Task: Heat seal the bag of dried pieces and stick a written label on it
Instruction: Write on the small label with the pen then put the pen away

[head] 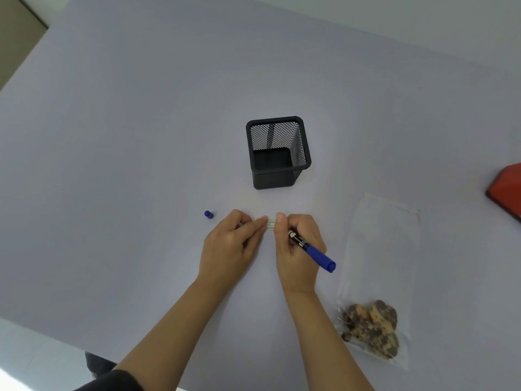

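A small white label lies on the table between my two hands. My left hand touches its left end with the fingertips. My right hand grips a blue marker, its tail pointing to the lower right, and its thumb rests at the label's right end. The marker's blue cap sits on the table to the left of my left hand. To the right lies a clear plastic bag, flat on the table, with brown dried pieces gathered at its near end.
A black mesh pen holder stands just beyond my hands. A red object is cut off by the right edge of the view. The pale table ends along the near left, where floor shows.
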Demonstrator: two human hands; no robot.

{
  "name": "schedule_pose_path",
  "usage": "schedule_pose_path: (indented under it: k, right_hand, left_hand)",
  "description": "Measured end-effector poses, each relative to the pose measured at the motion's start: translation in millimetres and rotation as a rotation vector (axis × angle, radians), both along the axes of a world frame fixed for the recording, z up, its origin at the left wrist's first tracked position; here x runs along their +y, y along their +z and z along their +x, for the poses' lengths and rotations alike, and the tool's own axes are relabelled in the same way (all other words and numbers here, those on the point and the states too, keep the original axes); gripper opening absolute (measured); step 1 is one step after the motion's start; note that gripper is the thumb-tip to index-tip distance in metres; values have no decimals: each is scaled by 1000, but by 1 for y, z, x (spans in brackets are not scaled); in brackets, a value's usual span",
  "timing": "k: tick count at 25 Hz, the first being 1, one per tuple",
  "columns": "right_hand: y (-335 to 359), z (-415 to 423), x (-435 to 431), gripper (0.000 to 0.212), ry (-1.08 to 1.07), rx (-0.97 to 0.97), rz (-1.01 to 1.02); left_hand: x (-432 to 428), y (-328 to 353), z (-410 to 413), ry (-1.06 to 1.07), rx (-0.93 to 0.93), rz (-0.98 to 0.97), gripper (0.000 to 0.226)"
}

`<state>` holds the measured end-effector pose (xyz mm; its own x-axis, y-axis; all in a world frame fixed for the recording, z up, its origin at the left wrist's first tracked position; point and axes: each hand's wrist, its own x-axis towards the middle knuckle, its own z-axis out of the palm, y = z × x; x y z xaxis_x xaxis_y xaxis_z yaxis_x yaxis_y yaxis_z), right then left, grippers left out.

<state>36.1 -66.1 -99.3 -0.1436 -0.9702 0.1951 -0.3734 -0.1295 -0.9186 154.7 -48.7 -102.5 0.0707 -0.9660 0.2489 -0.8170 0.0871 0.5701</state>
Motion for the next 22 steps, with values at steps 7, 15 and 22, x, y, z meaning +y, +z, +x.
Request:
schedule_pose_path:
  k: [7, 15, 22]
  right_hand:
    - [1, -1, 0, 37, 3, -14, -26]
    - [0, -1, -1, 36, -3, -4, -26]
    - [1, -1, 0, 33, -28, -30, -3]
  left_hand:
    - [0, -1, -1, 7, -7, -1, 22]
    - [-1, -1, -1, 17, -4, 9, 21]
    - [-1, -1, -1, 16, 2, 16, 22]
